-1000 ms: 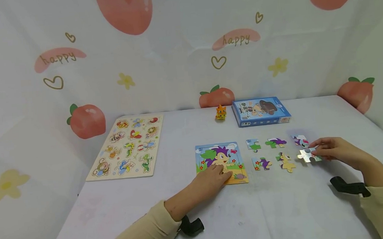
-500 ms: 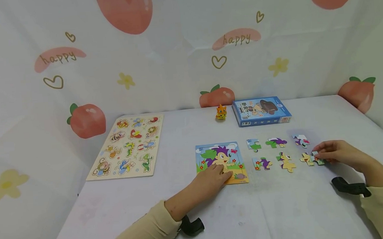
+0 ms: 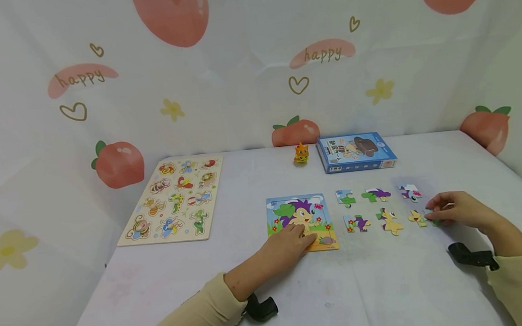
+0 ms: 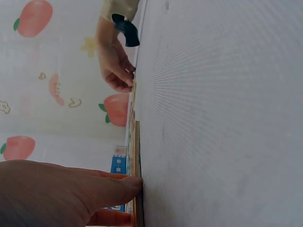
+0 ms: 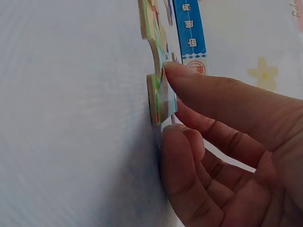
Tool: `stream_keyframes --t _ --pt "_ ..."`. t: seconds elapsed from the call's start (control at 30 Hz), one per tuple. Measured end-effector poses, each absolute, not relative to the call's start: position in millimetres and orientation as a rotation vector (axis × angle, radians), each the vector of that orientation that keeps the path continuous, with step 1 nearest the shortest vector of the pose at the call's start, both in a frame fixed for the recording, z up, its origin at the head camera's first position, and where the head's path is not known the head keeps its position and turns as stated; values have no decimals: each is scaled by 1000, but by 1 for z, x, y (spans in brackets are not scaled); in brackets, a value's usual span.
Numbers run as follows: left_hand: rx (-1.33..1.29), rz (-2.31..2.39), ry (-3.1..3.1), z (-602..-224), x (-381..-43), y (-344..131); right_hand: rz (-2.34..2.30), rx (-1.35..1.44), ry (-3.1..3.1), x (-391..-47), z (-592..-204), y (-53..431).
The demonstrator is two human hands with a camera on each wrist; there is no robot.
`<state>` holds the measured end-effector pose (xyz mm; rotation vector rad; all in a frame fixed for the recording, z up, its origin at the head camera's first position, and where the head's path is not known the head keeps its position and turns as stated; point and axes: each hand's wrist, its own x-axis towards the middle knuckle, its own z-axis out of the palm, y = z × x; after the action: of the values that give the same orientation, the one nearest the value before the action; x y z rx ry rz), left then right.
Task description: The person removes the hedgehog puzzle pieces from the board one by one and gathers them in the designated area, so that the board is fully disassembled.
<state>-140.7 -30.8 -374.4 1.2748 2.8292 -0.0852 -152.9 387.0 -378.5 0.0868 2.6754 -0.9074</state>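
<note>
My left hand (image 3: 288, 246) rests on the hedgehog picture board (image 3: 275, 214), thumb and fingertips on its lower part. In the left wrist view the left thumb lies straight against the board's edge (image 4: 137, 146). At the right, my right hand (image 3: 463, 213) pinches a puzzle piece low at the tabletop. Up close, the right thumb (image 5: 189, 80) touches the green and blue puzzle piece (image 5: 161, 97), with curled fingers at its other side; the head view mostly hides it. Beside it lies a yellow puzzle piece (image 3: 417, 217).
Several loose puzzle pieces lie in two rows, among them a purple and green piece (image 3: 376, 194) and a yellow piece (image 3: 390, 221). Behind stand a blue box (image 3: 356, 152) and a small orange toy figure (image 3: 301, 153). A wooden insect board (image 3: 173, 200) lies left on the white-covered table (image 3: 244, 184).
My right hand has lowered the piece, which showed a shiny face, to the tabletop beside the others, then shifted slightly over it. My left hand has stayed on the board.
</note>
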Motion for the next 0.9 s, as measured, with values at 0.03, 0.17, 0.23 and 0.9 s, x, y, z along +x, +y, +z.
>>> stream_keyframes --t 0.03,0.17,0.23,0.9 --pt "1278 -86 2829 -374 -141 -31 -905 83 2677 -153 -379 387" --pt "1283 -88 2829 -375 -142 -30 -890 62 2678 -152 -379 387" --pt "1283 -91 2829 -376 -142 -30 -883 46 2674 -152 -378 387" --pt "1218 -86 2799 -372 -143 -30 -792 -43 2703 -153 -371 388"
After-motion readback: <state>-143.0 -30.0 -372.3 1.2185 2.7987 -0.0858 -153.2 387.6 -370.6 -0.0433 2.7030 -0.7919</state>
